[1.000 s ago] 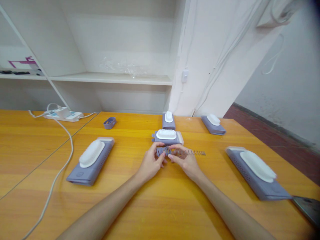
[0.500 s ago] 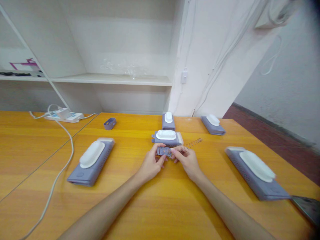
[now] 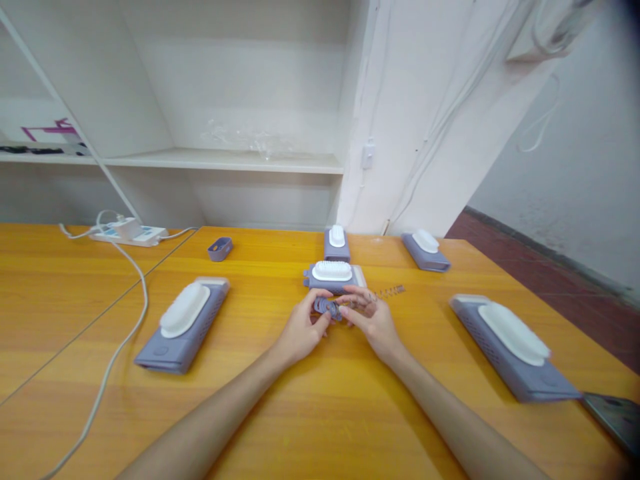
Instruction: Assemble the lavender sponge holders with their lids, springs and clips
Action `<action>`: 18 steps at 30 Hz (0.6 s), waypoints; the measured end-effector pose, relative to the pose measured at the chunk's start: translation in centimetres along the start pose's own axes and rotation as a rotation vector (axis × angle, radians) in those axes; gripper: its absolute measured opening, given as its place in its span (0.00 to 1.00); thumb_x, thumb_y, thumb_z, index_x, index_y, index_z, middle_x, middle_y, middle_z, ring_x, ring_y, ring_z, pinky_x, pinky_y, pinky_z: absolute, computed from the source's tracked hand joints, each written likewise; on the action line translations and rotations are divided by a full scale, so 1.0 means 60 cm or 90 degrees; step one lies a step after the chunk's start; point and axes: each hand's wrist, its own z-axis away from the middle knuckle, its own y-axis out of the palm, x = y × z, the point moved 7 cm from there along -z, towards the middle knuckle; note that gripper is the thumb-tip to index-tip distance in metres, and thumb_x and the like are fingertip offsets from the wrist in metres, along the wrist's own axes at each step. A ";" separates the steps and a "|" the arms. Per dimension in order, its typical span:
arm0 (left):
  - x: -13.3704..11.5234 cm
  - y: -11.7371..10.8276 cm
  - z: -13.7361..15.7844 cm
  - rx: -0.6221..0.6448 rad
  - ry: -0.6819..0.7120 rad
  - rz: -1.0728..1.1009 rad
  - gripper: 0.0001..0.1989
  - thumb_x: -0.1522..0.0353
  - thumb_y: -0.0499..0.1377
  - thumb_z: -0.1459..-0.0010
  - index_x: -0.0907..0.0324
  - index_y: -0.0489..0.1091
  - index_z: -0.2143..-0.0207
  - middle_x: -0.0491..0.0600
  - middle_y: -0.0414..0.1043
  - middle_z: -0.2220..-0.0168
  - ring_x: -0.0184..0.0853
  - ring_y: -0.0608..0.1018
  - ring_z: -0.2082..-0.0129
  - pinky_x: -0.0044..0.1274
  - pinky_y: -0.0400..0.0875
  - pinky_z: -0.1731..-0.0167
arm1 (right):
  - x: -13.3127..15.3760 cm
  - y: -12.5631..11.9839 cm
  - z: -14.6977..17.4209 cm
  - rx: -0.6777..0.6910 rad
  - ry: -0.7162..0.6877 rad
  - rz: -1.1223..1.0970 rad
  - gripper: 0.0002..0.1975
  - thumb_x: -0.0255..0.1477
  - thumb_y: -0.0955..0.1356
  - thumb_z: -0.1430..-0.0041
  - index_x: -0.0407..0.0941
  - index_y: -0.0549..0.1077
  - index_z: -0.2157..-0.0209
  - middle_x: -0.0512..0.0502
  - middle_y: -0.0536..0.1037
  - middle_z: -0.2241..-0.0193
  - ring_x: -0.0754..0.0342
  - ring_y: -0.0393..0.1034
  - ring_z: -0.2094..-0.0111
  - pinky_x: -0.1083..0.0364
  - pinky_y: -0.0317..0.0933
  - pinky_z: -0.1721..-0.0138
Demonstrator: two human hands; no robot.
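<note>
Over the middle of the table, my left hand (image 3: 305, 325) pinches a small grey-purple plastic part (image 3: 326, 306) with openings in it. My right hand (image 3: 371, 320) is closed around a thin coil spring (image 3: 393, 292), whose far end sticks out to the right past the knuckles. The right fingertips meet the right end of the plastic part; how the spring and part touch is hidden by the fingers. Just beyond both hands lies a grey-purple case with a white bristled brush (image 3: 332, 271) on top.
Similar cases with white oval tops lie at left (image 3: 183, 323), right (image 3: 515, 347), back middle (image 3: 337, 243) and back right (image 3: 426, 250). A small hollow purple piece (image 3: 220, 249) sits at the back left. A power strip (image 3: 131, 231) trails a white cable (image 3: 145, 300). A phone-like dark object (image 3: 613, 413) lies at right.
The plastic part has tilted in my left hand. My right fingers have shifted, with the index finger lifted a little, and the spring's free end has dropped slightly.
</note>
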 end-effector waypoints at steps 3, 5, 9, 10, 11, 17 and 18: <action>0.002 0.000 -0.001 0.003 -0.008 0.009 0.18 0.64 0.55 0.44 0.58 0.58 0.51 0.46 0.64 0.68 0.29 0.71 0.72 0.20 0.69 0.77 | 0.006 0.002 0.001 0.004 -0.029 -0.009 0.22 0.32 0.73 0.55 0.45 0.68 0.56 0.45 0.78 0.64 0.50 0.72 0.62 0.53 0.67 0.64; 0.003 0.000 -0.002 0.004 -0.009 0.017 0.19 0.63 0.55 0.43 0.58 0.58 0.50 0.47 0.65 0.68 0.30 0.72 0.71 0.20 0.68 0.77 | 0.008 0.002 0.002 0.001 -0.049 -0.011 0.21 0.31 0.73 0.55 0.46 0.69 0.57 0.45 0.78 0.63 0.50 0.72 0.60 0.52 0.67 0.61; 0.004 0.002 -0.004 0.006 -0.015 0.021 0.19 0.63 0.54 0.43 0.59 0.58 0.50 0.47 0.66 0.68 0.31 0.73 0.71 0.20 0.68 0.77 | 0.006 0.003 0.002 -0.002 -0.060 0.015 0.17 0.31 0.73 0.55 0.46 0.71 0.61 0.44 0.77 0.63 0.51 0.72 0.62 0.50 0.66 0.58; 0.004 0.002 -0.004 0.007 -0.018 0.019 0.19 0.63 0.54 0.42 0.59 0.58 0.50 0.47 0.67 0.69 0.31 0.73 0.71 0.20 0.68 0.76 | 0.005 0.003 0.002 -0.002 -0.056 0.022 0.16 0.31 0.73 0.55 0.46 0.71 0.62 0.44 0.78 0.63 0.51 0.72 0.62 0.50 0.66 0.57; 0.004 0.003 -0.004 0.009 -0.021 0.017 0.19 0.63 0.54 0.42 0.59 0.58 0.50 0.47 0.67 0.69 0.31 0.73 0.71 0.20 0.68 0.76 | 0.004 0.004 0.002 -0.004 -0.050 0.027 0.16 0.31 0.73 0.55 0.45 0.71 0.62 0.44 0.78 0.63 0.50 0.72 0.61 0.49 0.65 0.56; 0.005 0.003 -0.002 0.004 -0.022 0.021 0.19 0.62 0.54 0.42 0.59 0.57 0.50 0.46 0.66 0.70 0.29 0.73 0.73 0.19 0.67 0.77 | 0.001 0.005 -0.001 -0.020 -0.047 0.047 0.20 0.30 0.74 0.57 0.46 0.70 0.60 0.45 0.78 0.63 0.50 0.73 0.60 0.49 0.66 0.55; 0.005 0.001 -0.002 -0.003 -0.017 0.025 0.20 0.62 0.54 0.42 0.58 0.56 0.50 0.46 0.66 0.70 0.29 0.73 0.73 0.19 0.67 0.78 | 0.000 0.004 -0.001 -0.027 -0.049 0.050 0.20 0.29 0.74 0.57 0.46 0.70 0.60 0.45 0.78 0.62 0.50 0.73 0.60 0.49 0.66 0.55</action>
